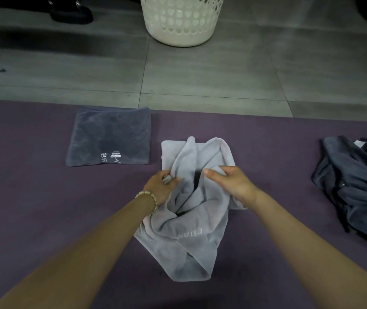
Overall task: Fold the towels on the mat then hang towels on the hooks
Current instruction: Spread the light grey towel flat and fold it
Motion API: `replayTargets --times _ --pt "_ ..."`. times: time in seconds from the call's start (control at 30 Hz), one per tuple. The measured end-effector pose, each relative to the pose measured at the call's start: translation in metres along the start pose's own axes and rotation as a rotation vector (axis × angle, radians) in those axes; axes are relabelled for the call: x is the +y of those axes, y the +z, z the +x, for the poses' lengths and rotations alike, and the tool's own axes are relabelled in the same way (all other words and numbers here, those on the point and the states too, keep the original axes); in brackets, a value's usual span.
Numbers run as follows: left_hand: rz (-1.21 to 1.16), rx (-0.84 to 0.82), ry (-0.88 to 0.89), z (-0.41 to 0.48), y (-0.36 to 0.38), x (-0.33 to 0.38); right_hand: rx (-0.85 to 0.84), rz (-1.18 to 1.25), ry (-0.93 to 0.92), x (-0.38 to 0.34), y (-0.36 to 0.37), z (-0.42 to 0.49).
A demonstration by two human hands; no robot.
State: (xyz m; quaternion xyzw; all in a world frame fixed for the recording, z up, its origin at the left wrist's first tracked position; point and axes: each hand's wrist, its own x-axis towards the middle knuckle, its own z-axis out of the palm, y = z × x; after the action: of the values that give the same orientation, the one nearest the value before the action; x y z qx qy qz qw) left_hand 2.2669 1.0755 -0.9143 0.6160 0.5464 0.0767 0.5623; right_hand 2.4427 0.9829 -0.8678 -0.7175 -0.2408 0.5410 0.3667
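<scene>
Bore white embroidered lettering, upside down and unreadable: folded dark grey towel (109,136) and crumpled light grey towel (191,210).

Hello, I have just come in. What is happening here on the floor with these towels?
A person is folding towels on a purple mat. Both hands grip a crumpled light grey towel in the middle: the left hand pinches an edge, the right hand holds a fold. One dark grey towel already lies folded flat to the left. A dark heap of towels waits unfolded on the right. A white laundry basket stands on the tiled floor beyond. No hooks are in view.
</scene>
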Motion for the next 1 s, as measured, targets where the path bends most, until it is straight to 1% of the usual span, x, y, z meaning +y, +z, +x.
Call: replayTargets --times 0.07,0.13,0.2,0.27,0.3,0.37,0.4,0.43,0.47,0.5,0.57,0.6,0.63,0.67,0.7,0.77,0.83,0.9,1.0 --pt "-0.014 -0.029 0.006 0.000 0.001 0.002 0.000 0.004 0.007 0.002 0.009 0.007" --pt "0.031 -0.118 0.093 -0.004 -0.001 0.003 0.063 -0.051 -0.002 -0.001 0.016 0.011" --pt "0.203 -0.217 0.218 -0.012 -0.003 0.007 0.132 -0.059 0.014 -0.010 0.019 0.013" --pt "0.410 -0.284 0.334 -0.024 -0.004 0.012 0.151 -0.056 0.040 -0.019 0.018 0.013" --pt "0.465 -0.305 0.390 -0.029 -0.004 0.013 0.147 -0.064 0.042 -0.020 0.018 0.013" --pt "0.492 -0.380 0.481 -0.037 -0.005 0.012 0.160 -0.116 0.036 -0.016 0.019 0.011" --pt "0.461 -0.442 0.504 -0.041 -0.007 0.012 0.158 -0.118 0.031 -0.011 0.019 0.010" --pt "0.387 -0.496 0.505 -0.044 -0.007 0.011 0.139 -0.069 0.029 -0.004 0.017 0.008" --pt "0.278 -0.499 0.483 -0.046 -0.008 0.011 0.108 0.013 0.040 -0.001 0.017 0.004" --pt "0.147 -0.419 0.449 -0.045 -0.009 0.011 0.061 0.084 0.055 0.001 0.014 -0.002" --pt "-0.069 -0.144 0.321 -0.041 -0.014 0.013 -0.048 0.158 0.059 -0.001 0.006 -0.012" --pt "-0.094 -0.031 0.257 -0.037 -0.017 0.013 -0.099 0.172 0.050 -0.004 0.002 -0.017" --pt "-0.094 0.020 0.204 -0.034 -0.019 0.013 -0.150 0.183 0.037 -0.003 -0.003 -0.019" --pt "-0.093 0.011 0.162 -0.032 -0.020 0.012 -0.181 0.210 0.023 -0.004 -0.006 -0.021" --pt "-0.109 -0.034 0.136 -0.032 -0.020 0.013 -0.198 0.229 0.011 -0.004 -0.009 -0.022" --pt "-0.171 -0.149 0.145 -0.033 -0.017 0.016 -0.204 0.267 -0.010 -0.005 -0.011 -0.022" --pt "-0.217 -0.213 0.162 -0.035 -0.013 0.018 -0.181 0.282 -0.022 -0.005 -0.011 -0.021" --pt "-0.252 -0.196 0.164 -0.037 -0.012 0.018 -0.153 0.291 -0.033 -0.005 -0.012 -0.020" --pt "-0.318 -0.109 0.201 -0.038 -0.017 0.024 -0.121 0.292 -0.038 -0.001 -0.017 -0.019"
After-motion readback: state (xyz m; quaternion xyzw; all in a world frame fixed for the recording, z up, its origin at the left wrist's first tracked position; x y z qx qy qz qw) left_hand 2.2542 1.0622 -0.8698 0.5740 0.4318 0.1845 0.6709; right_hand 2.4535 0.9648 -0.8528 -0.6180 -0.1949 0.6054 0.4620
